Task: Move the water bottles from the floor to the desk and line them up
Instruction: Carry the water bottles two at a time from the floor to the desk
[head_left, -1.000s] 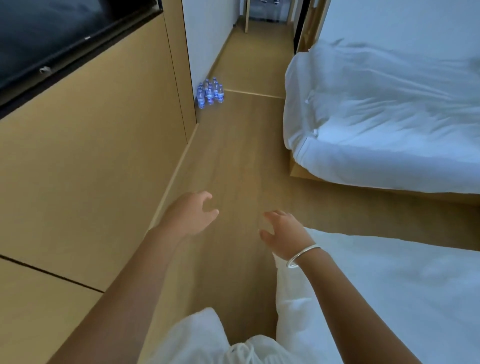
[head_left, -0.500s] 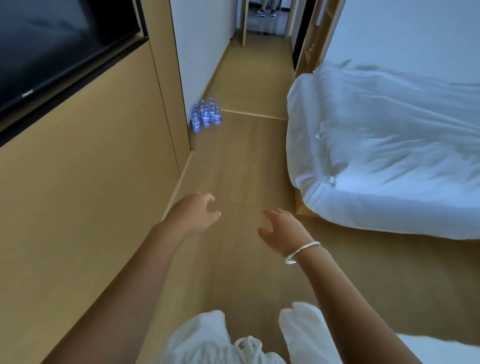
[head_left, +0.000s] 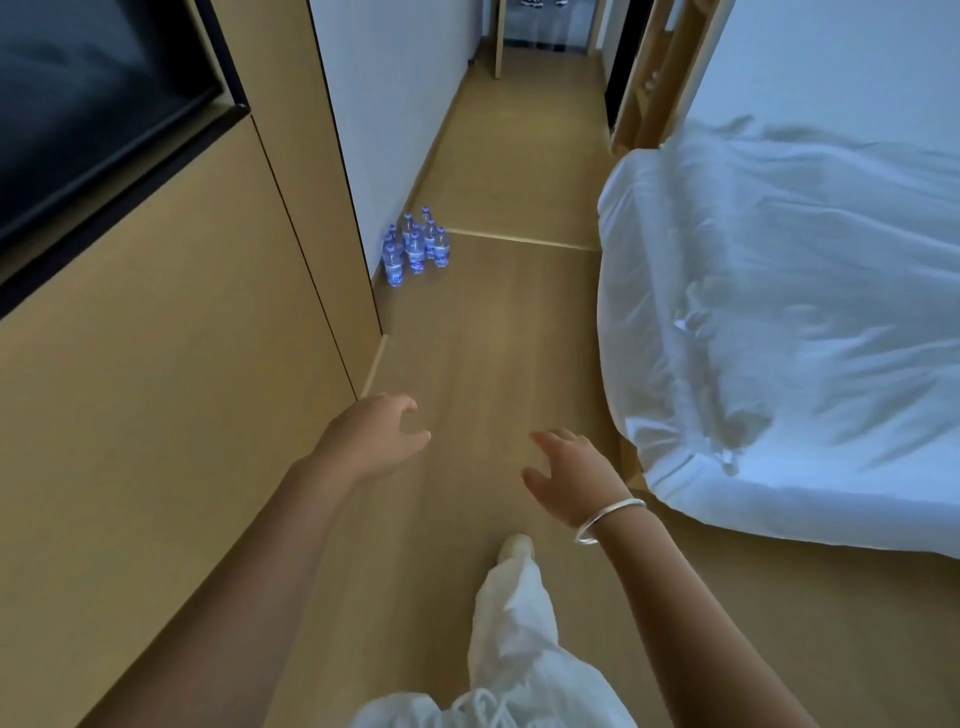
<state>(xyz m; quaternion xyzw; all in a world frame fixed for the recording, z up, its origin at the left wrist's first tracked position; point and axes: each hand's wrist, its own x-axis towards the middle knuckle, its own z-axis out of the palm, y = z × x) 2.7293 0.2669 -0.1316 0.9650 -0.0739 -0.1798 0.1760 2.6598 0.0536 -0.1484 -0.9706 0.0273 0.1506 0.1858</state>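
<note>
Water bottles (head_left: 415, 248) stand clustered well ahead — left hand (head_left: 375, 436) and right hand (head_left: 571, 477) loosely spread, empty.

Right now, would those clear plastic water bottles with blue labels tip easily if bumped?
Probably. The clear plastic water bottles stand tall, narrow and tightly clustered, so one could topple its neighbours. They look full, so likely fairly heavy. Once down, their round shape would probably roll.

The bottles (head_left: 415, 248) stand too far off to read their labels, and the rear ones are partly hidden by the front ones, so their count is unsure. The screen (head_left: 88, 109) and bed (head_left: 810, 322) are cut by the frame edges. The tabletop is out of view.
</note>
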